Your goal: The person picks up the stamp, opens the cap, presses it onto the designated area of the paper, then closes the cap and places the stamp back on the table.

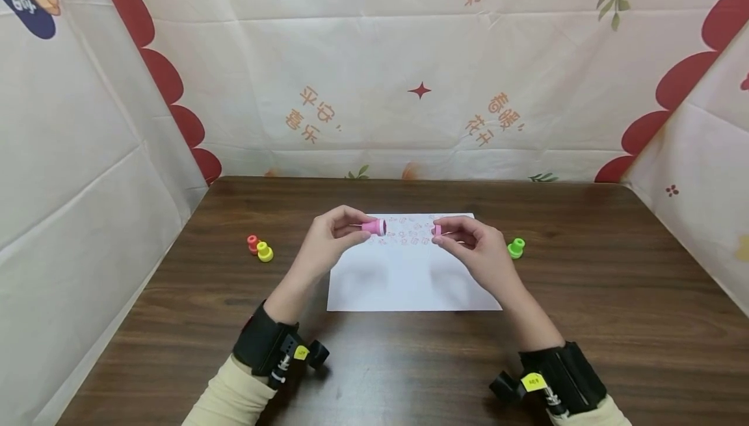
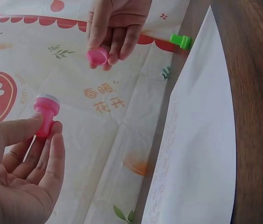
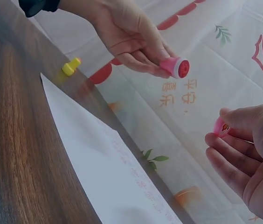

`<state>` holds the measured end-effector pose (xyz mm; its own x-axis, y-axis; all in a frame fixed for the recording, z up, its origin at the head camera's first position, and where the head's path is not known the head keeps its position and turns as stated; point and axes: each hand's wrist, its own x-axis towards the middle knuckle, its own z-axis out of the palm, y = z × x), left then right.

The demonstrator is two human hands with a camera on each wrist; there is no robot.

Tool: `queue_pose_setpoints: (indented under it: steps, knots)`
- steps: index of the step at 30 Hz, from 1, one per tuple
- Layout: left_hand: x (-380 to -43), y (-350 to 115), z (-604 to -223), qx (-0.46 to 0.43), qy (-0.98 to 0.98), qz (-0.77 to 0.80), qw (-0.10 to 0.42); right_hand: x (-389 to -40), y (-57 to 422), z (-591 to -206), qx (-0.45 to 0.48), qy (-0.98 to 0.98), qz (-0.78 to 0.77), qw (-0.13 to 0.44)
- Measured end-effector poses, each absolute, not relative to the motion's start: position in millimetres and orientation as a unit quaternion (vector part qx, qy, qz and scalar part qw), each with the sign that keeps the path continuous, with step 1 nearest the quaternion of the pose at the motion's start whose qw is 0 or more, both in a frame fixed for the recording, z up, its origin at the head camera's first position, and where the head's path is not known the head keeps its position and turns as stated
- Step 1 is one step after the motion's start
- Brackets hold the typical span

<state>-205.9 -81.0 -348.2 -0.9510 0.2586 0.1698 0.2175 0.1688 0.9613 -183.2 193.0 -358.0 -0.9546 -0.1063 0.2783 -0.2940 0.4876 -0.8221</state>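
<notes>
My left hand (image 1: 336,234) pinches a pink toy stamp (image 1: 374,227) by its handle, held above the paper. In the right wrist view the stamp's round red face (image 3: 183,69) shows, uncapped, inside a white rim. The stamp's pink cap (image 2: 97,56) sits between the thumb and fingers of my right hand (image 1: 473,244), a short way to the right of the stamp. Beneath both hands lies a white sheet of paper (image 1: 409,283) with rows of small reddish prints (image 1: 406,231) along its far part.
To the left on the brown wooden table (image 1: 380,361) stand a red stamp (image 1: 253,244) and a yellow stamp (image 1: 265,252), close together. A green stamp (image 1: 516,248) stands right of the paper, beside my right hand. A printed white cloth (image 1: 374,55) hangs behind the table.
</notes>
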Motion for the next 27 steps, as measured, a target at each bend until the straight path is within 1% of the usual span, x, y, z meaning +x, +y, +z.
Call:
queue_pose_setpoints:
  steps: [7,12,16,23,27]
  knots:
    - [-204,-75,-345,0.156,0.761,0.629,0.027,-182,195,-358,0.114,-0.857,0.493,0.095]
    - [-205,-73,-344,0.154,0.746,0.646,0.050,-182,200,-358,0.118,-0.858,0.488,0.103]
    - [-207,-70,-342,0.170,0.734,0.655,0.060,-181,206,-358,0.113,-0.861,0.484,0.110]
    - [-212,-63,-338,0.175,0.719,0.668,0.075,-178,217,-356,0.084,-0.862,0.492,0.094]
    - [-215,-58,-334,0.175,0.715,0.671,0.082,-177,222,-356,0.088,-0.867,0.481,0.101]
